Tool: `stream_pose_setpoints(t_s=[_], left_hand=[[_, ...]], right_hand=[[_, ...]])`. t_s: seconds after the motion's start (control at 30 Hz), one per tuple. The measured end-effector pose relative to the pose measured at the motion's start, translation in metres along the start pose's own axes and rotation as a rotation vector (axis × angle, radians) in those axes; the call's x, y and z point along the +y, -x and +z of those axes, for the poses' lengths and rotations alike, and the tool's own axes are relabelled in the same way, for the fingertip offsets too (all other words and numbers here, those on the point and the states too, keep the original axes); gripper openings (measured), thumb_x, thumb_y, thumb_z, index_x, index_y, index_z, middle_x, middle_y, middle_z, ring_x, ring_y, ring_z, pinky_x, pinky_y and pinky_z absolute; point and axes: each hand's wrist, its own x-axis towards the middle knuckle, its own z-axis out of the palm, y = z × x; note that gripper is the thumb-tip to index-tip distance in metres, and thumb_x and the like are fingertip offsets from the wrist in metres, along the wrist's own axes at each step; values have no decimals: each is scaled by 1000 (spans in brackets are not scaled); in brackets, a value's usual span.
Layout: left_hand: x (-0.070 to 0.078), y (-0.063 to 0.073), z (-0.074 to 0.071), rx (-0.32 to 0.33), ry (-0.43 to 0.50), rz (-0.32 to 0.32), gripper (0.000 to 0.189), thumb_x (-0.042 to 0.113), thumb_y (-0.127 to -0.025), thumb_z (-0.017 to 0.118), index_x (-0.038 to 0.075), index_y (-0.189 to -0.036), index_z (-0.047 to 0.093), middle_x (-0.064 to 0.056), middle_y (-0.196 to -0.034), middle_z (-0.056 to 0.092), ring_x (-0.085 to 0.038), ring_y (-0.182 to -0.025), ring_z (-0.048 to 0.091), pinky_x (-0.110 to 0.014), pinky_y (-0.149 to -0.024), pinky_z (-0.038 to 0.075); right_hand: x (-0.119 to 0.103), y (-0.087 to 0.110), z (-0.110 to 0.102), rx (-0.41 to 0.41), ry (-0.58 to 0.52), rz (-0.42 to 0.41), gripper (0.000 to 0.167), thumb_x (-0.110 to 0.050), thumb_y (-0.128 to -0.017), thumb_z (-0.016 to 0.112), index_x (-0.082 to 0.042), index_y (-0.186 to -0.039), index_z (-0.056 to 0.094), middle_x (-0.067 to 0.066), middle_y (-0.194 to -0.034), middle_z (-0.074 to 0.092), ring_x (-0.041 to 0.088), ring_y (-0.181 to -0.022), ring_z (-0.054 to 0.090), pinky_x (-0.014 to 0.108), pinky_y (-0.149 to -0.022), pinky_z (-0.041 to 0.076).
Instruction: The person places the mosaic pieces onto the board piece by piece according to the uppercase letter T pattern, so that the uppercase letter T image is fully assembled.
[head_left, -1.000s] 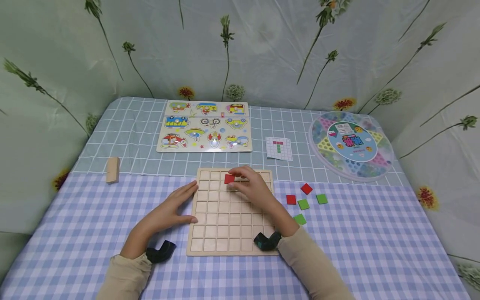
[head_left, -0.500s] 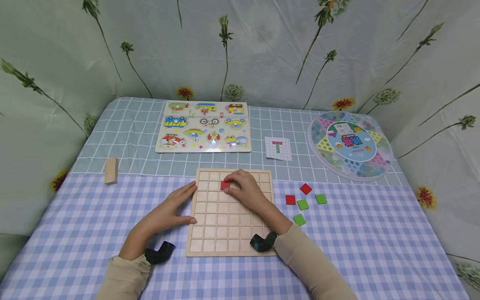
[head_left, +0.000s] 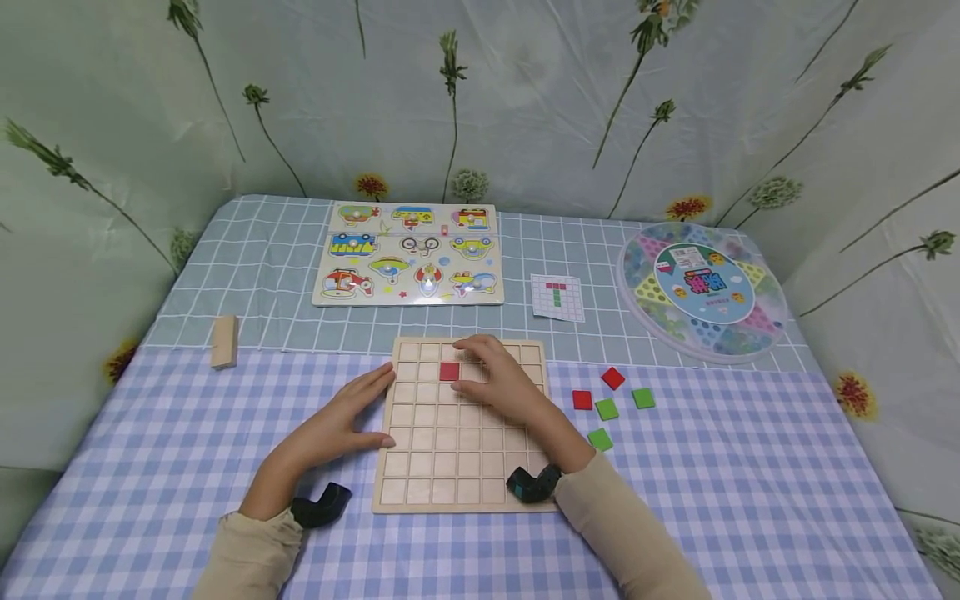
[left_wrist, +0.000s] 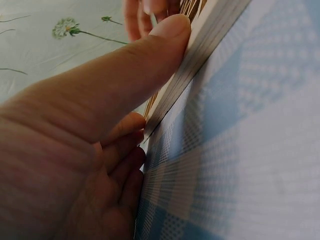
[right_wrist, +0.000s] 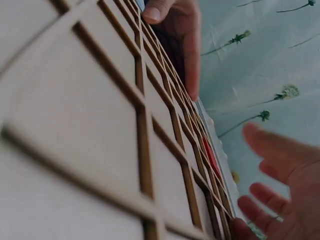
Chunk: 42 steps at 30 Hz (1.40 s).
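A wooden grid board (head_left: 446,467) lies on the checked cloth. One red square tile (head_left: 449,372) sits flat in a cell of its second row from the top. Just right of that tile, my right hand (head_left: 501,383) hovers over the board, thumb and fingers spread apart with nothing between them. In the right wrist view the red tile (right_wrist: 211,157) shows beyond the open fingers. My left hand (head_left: 337,421) rests along the board's left edge, fingers extended; in the left wrist view its thumb (left_wrist: 165,37) touches the rim.
Red tiles (head_left: 582,400) and green tiles (head_left: 607,408) lie right of the board. Behind are a vehicle peg puzzle (head_left: 408,250), a card (head_left: 557,297) with a red and green T, and a round plastic case (head_left: 701,292). A wooden block (head_left: 224,341) lies at left.
My right hand lowered the red tile into the cell and let go, its thumb and fingers parting and drawing slightly right. The left hand stayed at the board's edge.
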Motion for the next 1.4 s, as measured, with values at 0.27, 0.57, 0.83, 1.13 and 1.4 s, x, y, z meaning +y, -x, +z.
stream_pose_setpoints(t_s=[0.27, 0.57, 0.83, 1.13, 1.4], left_hand=[[0, 0, 1, -2, -1, -2, 94, 43, -71, 72, 5, -142, 24, -7, -148, 16, -28, -133, 14, -49, -102, 18], [2, -1, 0, -9, -7, -8, 93, 41, -71, 73, 5, -142, 24, -8, -148, 17, -28, -133, 14, -49, -102, 18], [3, 0, 0, -10, -4, -9, 93, 40, -72, 73, 4, -142, 24, -8, -148, 17, -28, -133, 14, -49, -102, 18], [3, -1, 0, -10, 2, -16, 93, 41, -72, 72, 5, -142, 23, -7, -148, 16, -28, -133, 14, -48, -103, 17], [1, 0, 0, -7, 3, -19, 93, 43, -72, 72, 5, -142, 24, -7, -148, 17, -28, -133, 14, -49, -103, 17]], right_hand=[[-2, 26, -36, 103, 23, -113, 64, -23, -76, 73, -9, -131, 45, 3, -130, 43, 18, -116, 42, 39, -93, 38], [13, 72, -73, 203, 106, -77, 71, -19, -71, 78, -7, -132, 44, 7, -131, 43, 22, -121, 37, 48, -95, 34], [37, 100, -81, 207, 161, 14, 71, -21, -69, 79, -4, -130, 45, 10, -130, 45, 26, -118, 41, 49, -94, 35], [54, 110, -83, 129, 145, 147, 70, -21, -71, 77, -5, -130, 44, 12, -126, 48, 27, -114, 43, 45, -95, 33], [60, 113, -85, 74, 214, 194, 50, -9, -77, 71, -2, -123, 51, 13, -120, 51, 29, -113, 43, 46, -95, 33]])
